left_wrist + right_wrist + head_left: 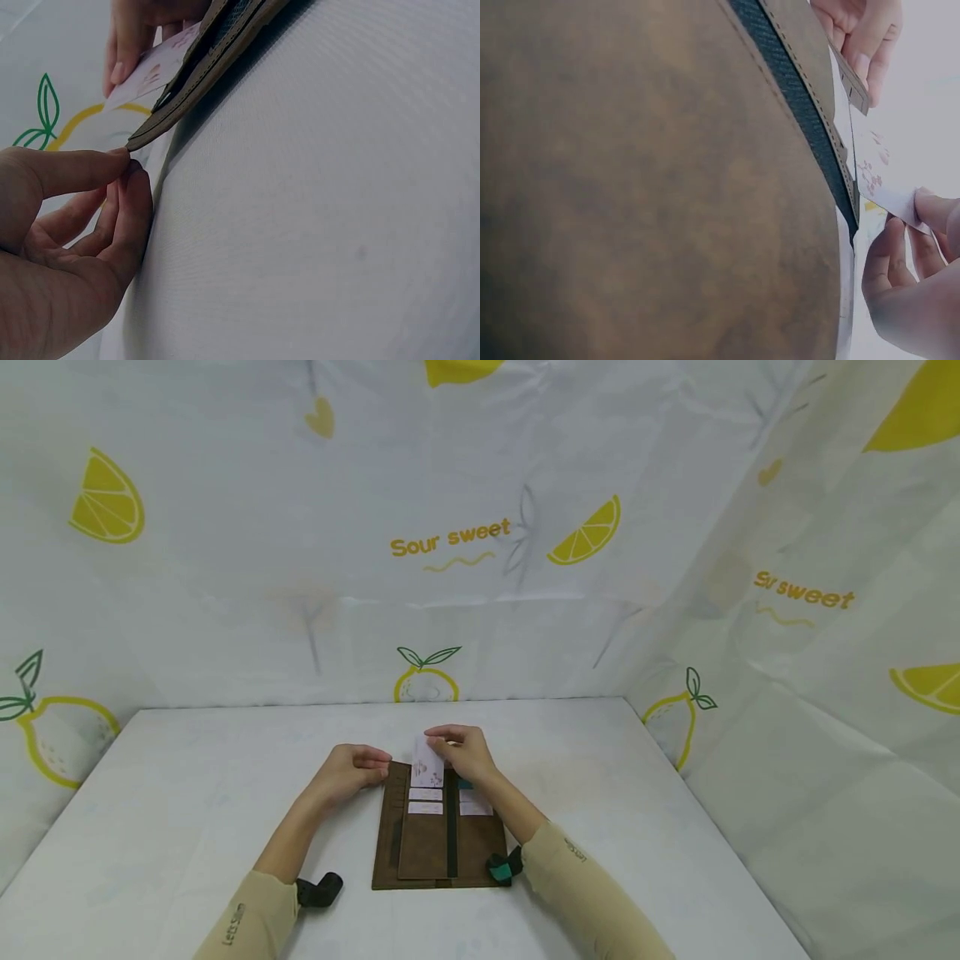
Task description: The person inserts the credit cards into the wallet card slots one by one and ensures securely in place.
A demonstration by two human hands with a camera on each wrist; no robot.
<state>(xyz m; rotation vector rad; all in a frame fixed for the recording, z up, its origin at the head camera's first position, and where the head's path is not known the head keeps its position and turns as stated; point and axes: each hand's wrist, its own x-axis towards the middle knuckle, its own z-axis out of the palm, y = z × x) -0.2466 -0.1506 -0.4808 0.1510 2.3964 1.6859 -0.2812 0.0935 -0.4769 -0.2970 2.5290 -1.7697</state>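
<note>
A brown wallet [423, 852] lies spread flat on the white table, with white cards [425, 807] showing in its slots. My left hand [351, 774] pinches the wallet's far left corner between thumb and fingers; the left wrist view shows that corner lifted off the table. Between thumb and fingers my right hand [467, 752] holds the upper end of a white card with a pink floral print [427, 768]. That card stands out well beyond the wallet's far edge, its lower end at the slots. In the right wrist view the same printed card [877, 169] slants out from the wallet.
A dark strip [452, 835] runs down the wallet's middle. Black straps with small devices sit at both wrists, the right one [504, 866] above the wallet's near right corner. A lemon-print curtain [480, 627] stands behind the table [600, 777] and along its right side.
</note>
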